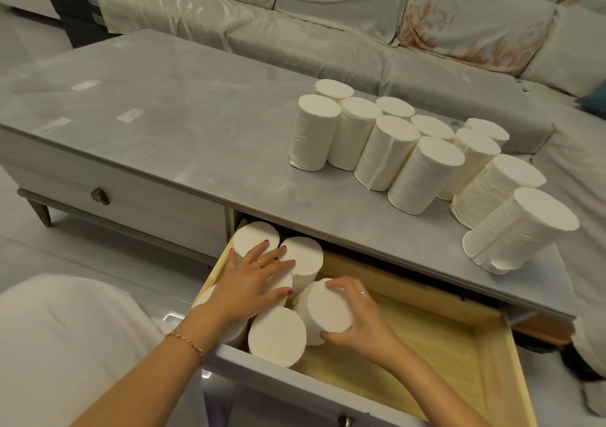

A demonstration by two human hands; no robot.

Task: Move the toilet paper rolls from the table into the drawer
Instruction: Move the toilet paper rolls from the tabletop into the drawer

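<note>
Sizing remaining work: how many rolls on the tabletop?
11 rolls, upright, clustered on the table, right half: four in back, seven nearer the drawer. None seem hidden.

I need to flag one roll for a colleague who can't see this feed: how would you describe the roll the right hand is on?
Find the open wooden drawer under the grey table; rolls are packed into its left end. The right hand wraps the roll at the cluster's right edge. Unlike its upright neighbours, it leans, beside bare drawer floor.
</note>
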